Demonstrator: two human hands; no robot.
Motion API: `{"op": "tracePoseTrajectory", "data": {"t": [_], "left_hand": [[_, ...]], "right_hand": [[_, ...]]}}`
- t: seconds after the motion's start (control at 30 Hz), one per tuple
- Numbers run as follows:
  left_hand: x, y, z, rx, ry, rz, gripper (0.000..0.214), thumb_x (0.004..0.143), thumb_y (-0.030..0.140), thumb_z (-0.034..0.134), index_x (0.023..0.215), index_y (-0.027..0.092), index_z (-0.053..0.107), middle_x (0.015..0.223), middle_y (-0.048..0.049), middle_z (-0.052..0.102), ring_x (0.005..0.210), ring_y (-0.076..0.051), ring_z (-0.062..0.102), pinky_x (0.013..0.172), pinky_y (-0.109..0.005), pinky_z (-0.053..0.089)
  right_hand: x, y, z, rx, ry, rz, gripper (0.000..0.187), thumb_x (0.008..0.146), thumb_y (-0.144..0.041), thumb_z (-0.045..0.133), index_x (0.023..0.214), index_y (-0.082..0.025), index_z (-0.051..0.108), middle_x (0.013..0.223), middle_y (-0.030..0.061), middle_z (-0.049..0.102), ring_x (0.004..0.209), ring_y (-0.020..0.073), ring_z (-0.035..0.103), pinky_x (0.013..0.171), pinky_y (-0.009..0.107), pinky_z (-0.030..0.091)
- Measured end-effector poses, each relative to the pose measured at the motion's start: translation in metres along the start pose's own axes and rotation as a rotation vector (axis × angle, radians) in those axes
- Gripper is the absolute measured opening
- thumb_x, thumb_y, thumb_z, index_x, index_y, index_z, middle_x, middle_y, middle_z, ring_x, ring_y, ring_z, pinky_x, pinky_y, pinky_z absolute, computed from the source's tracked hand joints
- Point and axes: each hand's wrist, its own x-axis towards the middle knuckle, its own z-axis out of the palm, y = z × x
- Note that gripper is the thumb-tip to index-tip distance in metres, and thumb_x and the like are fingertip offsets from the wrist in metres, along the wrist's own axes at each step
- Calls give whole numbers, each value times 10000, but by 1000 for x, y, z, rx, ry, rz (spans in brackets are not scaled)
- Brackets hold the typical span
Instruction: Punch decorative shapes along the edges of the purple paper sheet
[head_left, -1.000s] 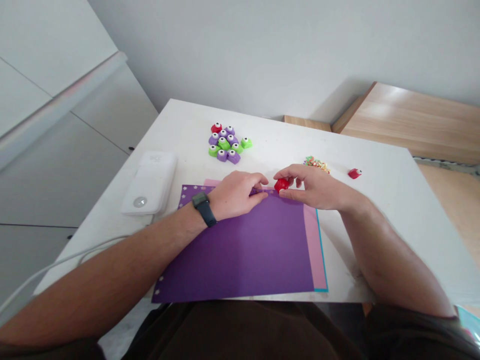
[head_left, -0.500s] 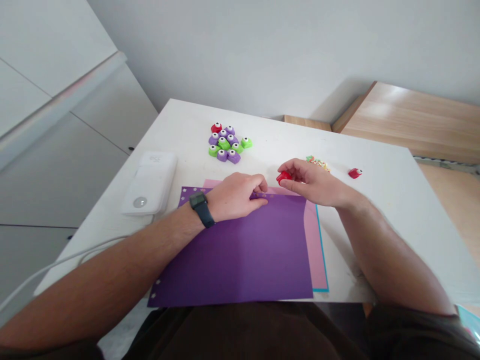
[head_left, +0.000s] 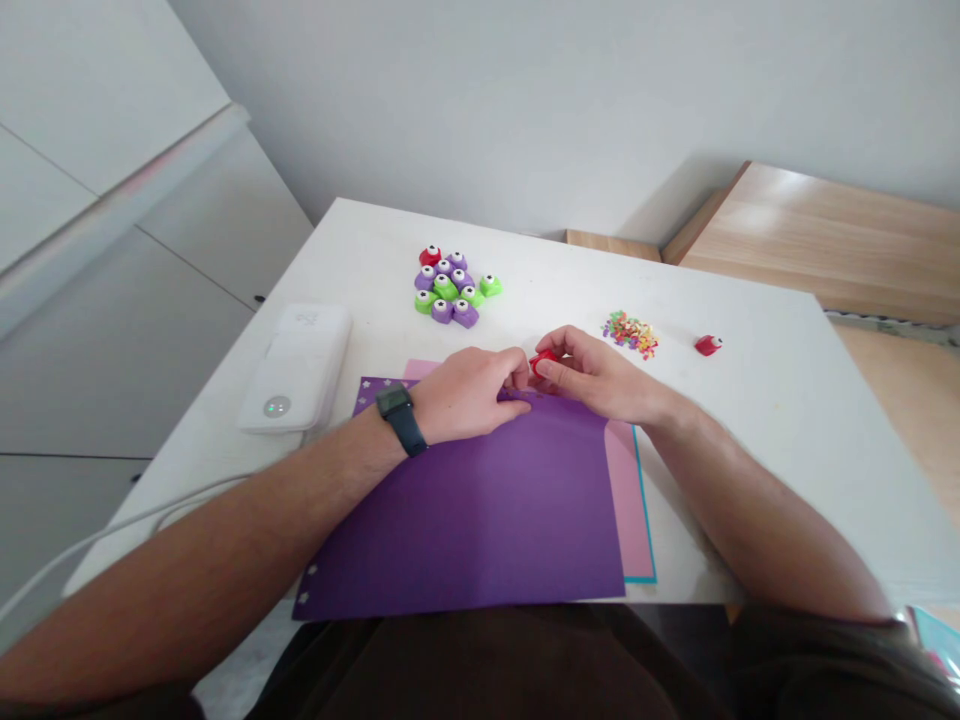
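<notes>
One red punch [head_left: 541,361] is by the far edge of the purple paper [head_left: 480,520], the fingers of our right hand [head_left: 604,380] closed round it, apparently for control. Our left hand [head_left: 466,393], half curled, seems to steady the paper, which reaches the near edge of the desk [head_left: 574,275]; its grip we cannot tell.

The left hand [head_left: 466,392] touches purple paper [head_left: 480,510] along the front edge of the counter [head_left: 780,470]; the right hand [head_left: 604,380] holds a red punch [head_left: 539,363].
</notes>
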Motion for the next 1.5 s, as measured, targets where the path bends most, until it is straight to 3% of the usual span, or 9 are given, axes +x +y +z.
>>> {"op": "tracePoseTrajectory", "data": {"t": [0.27, 0.4, 0.57, 0.7, 0.87, 1.0, 1.27, 1.5], "left_hand": [[0, 1, 0, 21, 9, -8, 160, 847, 331, 705, 933, 230, 615, 843, 17, 723, 765, -184, 676, 672, -282, 441], [0, 0, 0, 14, 4, -10, 161, 842, 313, 710, 945, 230, 617, 867, 14, 734, 787, -187, 687, 681, -284, 451], [0, 0, 1, 0, 4, -1, 158, 845, 305, 714, 946, 230, 619, 876, 18, 736, 798, -184, 688, 697, -282, 457], [0, -1, 2, 20, 2, 2, 174, 860, 350, 710, 939, 226, 616, 835, 12, 713, 779, -183, 675, 677, -277, 447], [0, -2, 2, 13, 6, 2, 170, 857, 336, 709, 942, 226, 611, 851, 10, 718, 785, -181, 674, 676, -278, 447], [0, -2, 2, 1, 0, -4, 180, 850, 330, 714, 955, 227, 611, 875, 7, 729, 812, -188, 688, 696, -283, 465], [1, -3, 3, -38, -1, -13, 231, 847, 324, 720, 1028, 227, 615, 959, -18, 757, 908, -203, 719, 764, -288, 523], [1, -6, 5, -56, 11, 1, 247, 841, 319, 722, 1042, 221, 616, 990, -34, 762, 925, -205, 724, 791, -292, 545]], "right_hand": [[1, 1, -17, -117, 60, 31, 279, 961, -442, 605, 1137, -237, 534, 1003, 42, 694, 885, 199, 685, 768, 377, 577], [2, 1, -13, -100, 95, -19, 304, 961, -456, 593, 1157, -233, 527, 1050, 45, 685, 884, 186, 682, 774, 364, 570], [4, 4, -8, -169, 63, 7, 305, 947, -474, 598, 1136, -241, 541, 945, 25, 703, 854, 191, 675, 755, 349, 555], [6, 10, -28, -300, 204, 42, 310, 928, -460, 616, 1131, -235, 548, 976, 45, 722, 875, 208, 677, 765, 361, 542], [0, 13, -63, -445, 187, 148, 287, 912, -457, 633, 1082, -229, 598, 917, 61, 744, 812, 218, 665, 744, 369, 521], [-4, 12, -78, -607, 198, 200, 272, 911, -465, 611, 1051, -231, 623, 921, 74, 745, 767, 228, 647, 705, 384, 502], [-7, -1, -76, -680, 178, 107, 286, 864, -420, 673, 1088, -244, 654, 973, 66, 746, 841, 246, 667, 769, 406, 522], [-11, -3, -81, -651, 245, 152, 368, 824, -421, 718, 1132, -237, 640, 999, 72, 756, 866, 244, 681, 785, 410, 532]]}}
